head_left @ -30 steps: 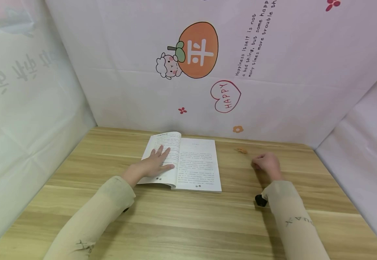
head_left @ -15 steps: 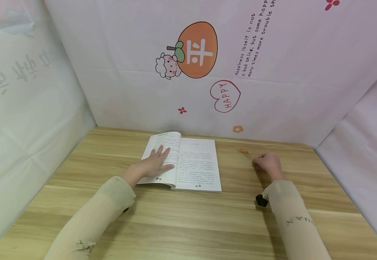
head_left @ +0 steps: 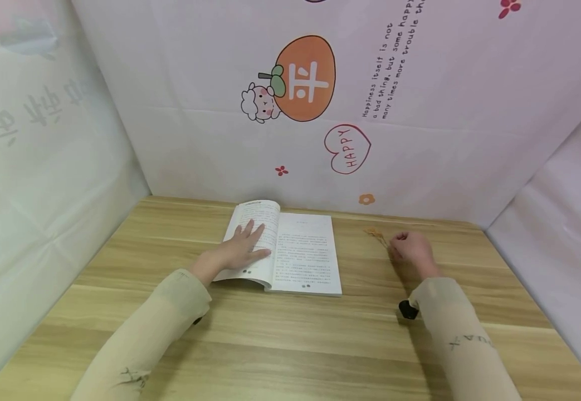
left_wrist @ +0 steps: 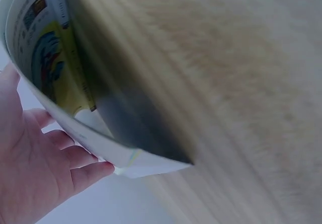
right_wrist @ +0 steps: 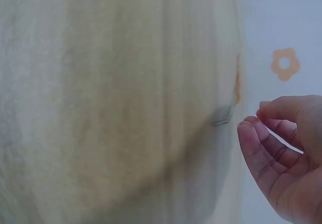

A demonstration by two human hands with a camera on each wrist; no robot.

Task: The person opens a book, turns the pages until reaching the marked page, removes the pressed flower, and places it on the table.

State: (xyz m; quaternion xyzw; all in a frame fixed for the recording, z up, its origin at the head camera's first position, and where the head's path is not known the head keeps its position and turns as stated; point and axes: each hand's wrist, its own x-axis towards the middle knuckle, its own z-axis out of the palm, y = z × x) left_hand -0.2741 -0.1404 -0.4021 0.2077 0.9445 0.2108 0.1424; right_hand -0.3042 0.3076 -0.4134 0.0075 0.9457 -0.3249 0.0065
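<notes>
An open book [head_left: 306, 256] lies on the wooden table, its left pages bowed upward. My left hand [head_left: 237, 252] rests on the left page with spread fingers. From below, in the left wrist view, the book's curved leaves and the yellow picture [left_wrist: 53, 68] inside the fold show beside my left hand [left_wrist: 45, 158]. A small orange dried flower [head_left: 373, 233] with a thin stem lies right of the book. Just right of it is my right hand [head_left: 413, 249], loosely curled. In the right wrist view, the fingertips appear apart from the stem [right_wrist: 221, 122], with nothing visible between them.
A white printed sheet [head_left: 210, 156] stands along the table's back edge, with further sheets at the left [head_left: 69, 200] and right [head_left: 561, 223]. The wooden table [head_left: 290, 345] extends in front of the book. Dark wrist devices [head_left: 408, 309] show below the sleeves.
The flower's head has turned and settled, and its stem now shows beside my right hand. That hand has shifted slightly. The left pages bow higher, and my left hand has moved up a little.
</notes>
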